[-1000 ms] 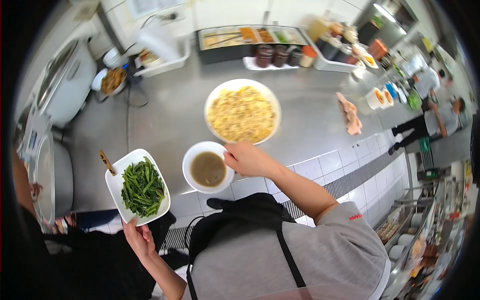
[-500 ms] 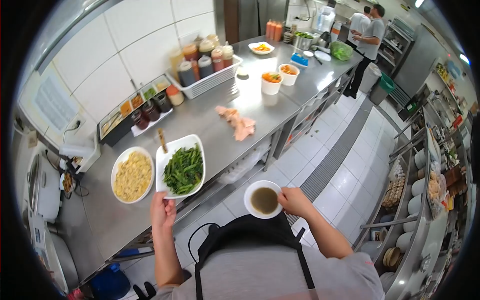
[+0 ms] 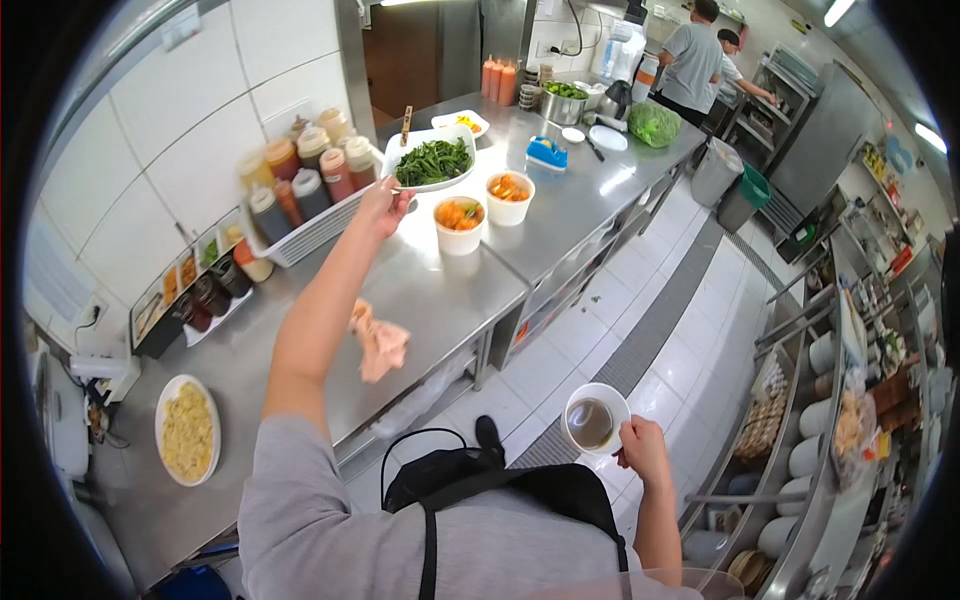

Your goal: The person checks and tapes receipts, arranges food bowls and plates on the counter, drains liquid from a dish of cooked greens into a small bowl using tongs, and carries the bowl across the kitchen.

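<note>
My left hand (image 3: 384, 207), at the end of an outstretched arm, is closed on the near edge of a white dish (image 3: 393, 148). Cooked leafy greens (image 3: 435, 162) fill the dish, and a patterned handle (image 3: 406, 126) stands up at its far side. Just right of it are two white tubs (image 3: 459, 240) of orange food. Over the floor, my right hand (image 3: 643, 450) is closed on the side of a white cup (image 3: 623, 400) with murky brownish liquid (image 3: 590, 422) in it. A crumpled pinkish cloth (image 3: 382, 348) lies on the steel counter below my left forearm.
An oval dish of yellow food (image 3: 188, 430) sits at the counter's left. Sauce bottles stand in a white basket (image 3: 318, 228) along the wall. Farther back are a blue item (image 3: 546, 153), a metal pot (image 3: 563, 105) and a bagged green vegetable (image 3: 654, 124). Two people (image 3: 692, 62) stand beyond.
My left hand has carried the dish of greens along the counter, away from the oval dish, to beside the two tubs. My right hand still holds the cup, now farther right in view.
</note>
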Action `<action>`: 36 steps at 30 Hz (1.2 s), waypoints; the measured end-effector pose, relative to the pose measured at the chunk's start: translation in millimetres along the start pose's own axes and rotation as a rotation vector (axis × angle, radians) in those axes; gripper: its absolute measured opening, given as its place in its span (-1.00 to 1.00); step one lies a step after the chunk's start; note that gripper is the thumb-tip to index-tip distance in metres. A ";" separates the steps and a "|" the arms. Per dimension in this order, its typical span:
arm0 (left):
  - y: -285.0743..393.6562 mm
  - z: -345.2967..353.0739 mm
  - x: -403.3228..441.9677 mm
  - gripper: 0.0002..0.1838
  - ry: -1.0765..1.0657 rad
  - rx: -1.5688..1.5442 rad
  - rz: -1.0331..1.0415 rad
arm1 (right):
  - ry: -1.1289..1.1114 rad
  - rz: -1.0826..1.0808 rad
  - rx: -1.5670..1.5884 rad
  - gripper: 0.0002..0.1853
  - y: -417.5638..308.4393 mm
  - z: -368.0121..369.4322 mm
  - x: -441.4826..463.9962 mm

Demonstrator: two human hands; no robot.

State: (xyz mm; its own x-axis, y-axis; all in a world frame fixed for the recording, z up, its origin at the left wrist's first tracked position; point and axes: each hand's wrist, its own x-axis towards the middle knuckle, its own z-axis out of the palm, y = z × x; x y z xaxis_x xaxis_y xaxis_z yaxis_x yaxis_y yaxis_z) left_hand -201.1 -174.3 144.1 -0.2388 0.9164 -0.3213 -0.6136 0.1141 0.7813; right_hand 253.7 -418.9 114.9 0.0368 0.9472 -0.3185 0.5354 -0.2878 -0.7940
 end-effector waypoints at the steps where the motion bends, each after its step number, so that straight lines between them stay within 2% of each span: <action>1: -1.0 15.5 31.8 -0.88 0.027 0.031 0.060 | 0.003 -0.006 -0.014 -0.71 -1.1 -8.9 19.3; 5: -21.0 34.6 149.2 -0.84 0.132 -0.052 0.077 | 0.052 0.020 -0.017 -0.71 -7.3 -38.4 96.7; 7: -30.2 34.9 190.9 -0.81 0.221 -0.073 0.111 | 0.093 0.025 0.026 -0.73 -10.9 -49.4 131.9; 8: -35.1 35.7 209.6 -0.76 0.332 -0.087 0.112 | 0.085 0.015 0.001 -0.73 -16.3 -55.2 149.4; 11: -42.2 19.6 266.9 -0.72 0.445 -0.099 0.127 | 0.053 0.011 -0.014 -0.72 -32.6 -68.8 202.8; 19: -38.5 -10.0 314.8 -0.77 0.570 -0.029 0.058 | -0.135 -0.096 -0.053 -0.73 -71.9 -83.1 362.0; 21: -43.9 -22.1 322.3 -0.78 0.499 -0.020 0.026 | -0.262 -0.192 -0.191 -0.75 -82.2 -82.1 406.5; 23: -45.0 -18.8 325.1 -0.75 0.525 0.009 0.026 | -0.312 -0.216 -0.179 -0.73 -96.1 -74.6 447.0; 25: -36.6 -19.1 322.6 -0.70 0.449 0.227 -0.072 | -0.372 -0.266 -0.174 -0.71 -107.1 -67.0 488.0; 26: -30.4 -13.9 317.1 -0.59 0.470 0.326 -0.143 | -0.408 -0.262 -0.146 -0.72 -108.7 -62.0 505.9; 27: -23.4 -18.9 316.3 -0.39 0.376 0.363 -0.246 | -0.444 -0.255 -0.116 -0.72 -109.8 -56.8 521.4; 29: -3.3 13.8 291.7 -0.24 0.459 0.714 -0.311 | -0.518 -0.282 -0.131 -0.73 -112.2 -48.3 546.8; 30: 4.2 13.4 289.2 -0.23 0.499 0.795 -0.382 | -0.543 -0.330 -0.164 -0.73 -114.3 -43.7 556.8; 31: 11.8 30.4 271.3 -0.30 0.490 0.917 -0.352 | -0.568 -0.389 -0.193 -0.72 -119.1 -37.2 568.0; 32: 18.6 41.5 249.2 -0.38 0.421 1.006 -0.244 | -0.581 -0.541 -0.254 -0.72 -118.6 -33.2 576.1; 33: 25.9 50.9 222.9 -0.46 0.352 1.104 -0.128 | -0.618 -0.516 -0.232 -0.72 -122.9 -29.6 577.2; 35: 33.3 69.0 157.4 -0.64 0.409 1.149 0.132 | -0.684 -0.512 -0.252 -0.72 -134.1 -24.3 573.2; 36: 35.3 63.8 127.9 -0.67 0.466 1.123 0.146 | -0.715 -0.569 -0.267 -0.73 -134.6 -21.3 572.4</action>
State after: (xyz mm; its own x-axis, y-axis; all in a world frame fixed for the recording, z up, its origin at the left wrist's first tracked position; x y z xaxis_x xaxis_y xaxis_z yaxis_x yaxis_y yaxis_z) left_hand -205.2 -28.6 164.7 -0.6394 0.7492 -0.1726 0.3763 0.5007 0.7796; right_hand 220.7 165.1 50.6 -0.7664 0.5990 -0.2322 0.4923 0.3155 -0.8112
